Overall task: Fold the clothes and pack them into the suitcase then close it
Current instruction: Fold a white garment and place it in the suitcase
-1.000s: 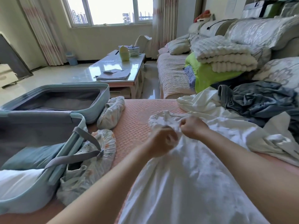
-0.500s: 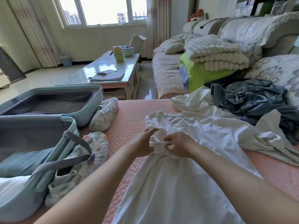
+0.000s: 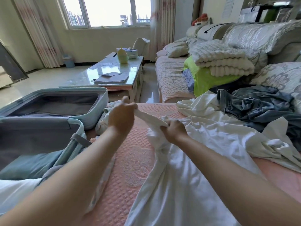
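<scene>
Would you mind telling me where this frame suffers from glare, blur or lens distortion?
Head view: the window is blown out; the table top mirrors that glare; the left hand, pinching the shirt, looks slightly motion-smeared, the right hand sharper; the wide lens tilts the curtain at the left edge.

A wide seat under a pink quilted cover (image 3: 133, 160) fills the foreground. An open pale blue suitcase (image 3: 97, 101) lies on its left side, both halves facing up. Just beside the suitcase sits a patterned cloth bundle (image 3: 101, 123). A white shirt (image 3: 203, 160) is spread loosely down the middle of the cover, partly lifted at one sleeve. Beyond it lies a crumpled white garment (image 3: 195, 106), touching a heap of grey-blue clothes (image 3: 254, 105) at the right. Farther back, a sofa seat (image 3: 171, 79) carries a green blanket (image 3: 206, 79) with a folded cream blanket (image 3: 219, 59) on top, and a cushion (image 3: 177, 49) behind.
</scene>
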`<state>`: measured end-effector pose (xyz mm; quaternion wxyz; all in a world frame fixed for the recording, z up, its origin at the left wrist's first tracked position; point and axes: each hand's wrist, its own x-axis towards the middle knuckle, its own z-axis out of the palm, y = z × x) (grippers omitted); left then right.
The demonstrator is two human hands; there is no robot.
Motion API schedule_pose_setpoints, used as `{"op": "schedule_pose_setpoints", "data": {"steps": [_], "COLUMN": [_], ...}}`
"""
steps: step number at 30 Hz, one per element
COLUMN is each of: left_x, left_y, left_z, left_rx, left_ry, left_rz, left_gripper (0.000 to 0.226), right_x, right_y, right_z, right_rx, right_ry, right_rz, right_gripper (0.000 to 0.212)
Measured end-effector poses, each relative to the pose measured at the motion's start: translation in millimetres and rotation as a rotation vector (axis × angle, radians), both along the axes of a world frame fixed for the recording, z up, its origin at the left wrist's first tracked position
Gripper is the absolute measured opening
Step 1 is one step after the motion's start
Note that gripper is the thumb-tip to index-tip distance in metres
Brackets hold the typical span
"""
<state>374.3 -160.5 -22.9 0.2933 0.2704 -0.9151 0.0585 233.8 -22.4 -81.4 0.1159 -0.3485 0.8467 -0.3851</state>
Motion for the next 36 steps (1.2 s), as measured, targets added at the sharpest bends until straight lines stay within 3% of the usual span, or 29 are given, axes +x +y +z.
{"op": "schedule_pose_setpoints", "data": {"steps": [2, 4, 6, 8, 10, 12, 15, 18, 20, 22, 26, 27, 29, 32, 36], "left_x": [21, 37, 47, 49, 43, 34, 15, 9, 16, 29, 47, 48, 43, 27, 24], "left_y": [-19, -34, -41, -41, -41, -34, -26, -35, -45, -55, -57, -55, -51, -60, -64], "left_z": [14, 21, 19, 9, -10, -32, -65, -84, -79, -66, -48, -47, -47, -55, -66], "left_rx": [-0.094, -0.084, -0.053, -0.074, 0.010, 0.196, 0.249, 0.198, 0.077, 0.017, 0.287, 0.408, 0.610, 0.342, 0.517], "left_ry": [-0.045, -0.214, -0.449, -0.606, -0.588, -0.541, -0.705, -0.721, -0.567, -0.450, -0.869, -0.905, -0.762, -0.631, -0.983], "left_rz": [0.170, 0.395, 0.581, 0.587, 0.391, 0.126, -0.128, -0.142, -0.135, -0.104, -0.056, -0.050, -0.065, -0.028, 0.041], "left_gripper": [0.030, 0.030, 0.034, 0.040, 0.056, 0.074, 0.084, 0.064, 0.039, 0.030, 0.030, 0.026, 0.031, 0.020, 0.052], "right_x": [19, 30, 32, 28, 24, 18, 22, 26, 25, 21, 12, 11, 10, 5, 0], "right_y": [-28, -53, -69, -71, -63, -54, -43, -41, -43, -51, -78, -84, -94, -108, -124], "right_z": [15, 19, 12, 2, -8, -23, -43, -55, -58, -63, -65, -63, -60, -60, -68], "right_rx": [-0.297, -0.335, -0.253, -0.240, -0.146, 0.072, 0.280, 0.312, 0.354, 0.403, 0.399, 0.394, 0.377, 0.368, 0.612], "right_ry": [-0.399, -0.596, -0.456, -0.345, -0.251, -0.137, -0.086, -0.068, 0.054, 0.146, 0.224, 0.253, 0.334, 0.474, 0.641], "right_rz": [0.135, 0.318, 0.303, 0.203, 0.150, 0.161, 0.242, 0.299, 0.302, 0.296, 0.266, 0.261, 0.261, 0.296, 0.480], "right_gripper": [0.020, 0.051, 0.061, 0.062, 0.056, 0.044, 0.042, 0.046, 0.048, 0.054, 0.044, 0.041, 0.042, 0.053, 0.064]}}
